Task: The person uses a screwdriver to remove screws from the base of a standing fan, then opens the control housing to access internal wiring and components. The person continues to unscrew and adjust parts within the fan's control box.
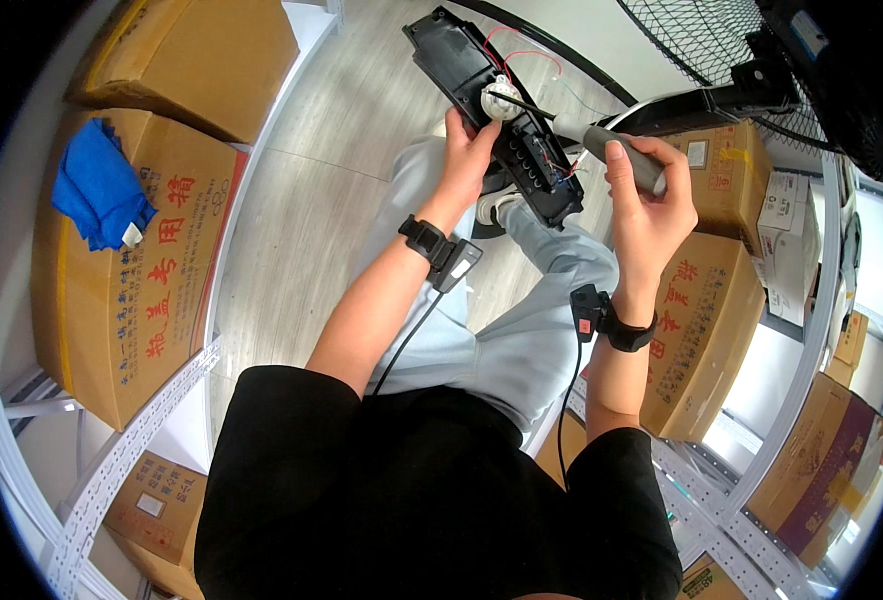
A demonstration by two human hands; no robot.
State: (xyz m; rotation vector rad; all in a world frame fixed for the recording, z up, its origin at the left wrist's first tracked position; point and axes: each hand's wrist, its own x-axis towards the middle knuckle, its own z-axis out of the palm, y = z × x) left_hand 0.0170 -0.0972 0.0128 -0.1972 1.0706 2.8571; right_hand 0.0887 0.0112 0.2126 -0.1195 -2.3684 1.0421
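Black housing [452,60], one, aloft above legs [532,340], left edge pinched in left grip [467,165]; grey-handled tool [622,160], one, clasped firmly in right grip [657,205], thin shaft across round white part [499,109] on housing, contact unclear; blue cloth [102,185], one, atop cardboard box [177,235], far left; black fan guard [702,35], upper right

A cloth [102,190] rests near the far-left corner of a carton [177,290] on the left shelf [112,470]; a control panel [454,62] is between shelf and right-hand fan [697,40].
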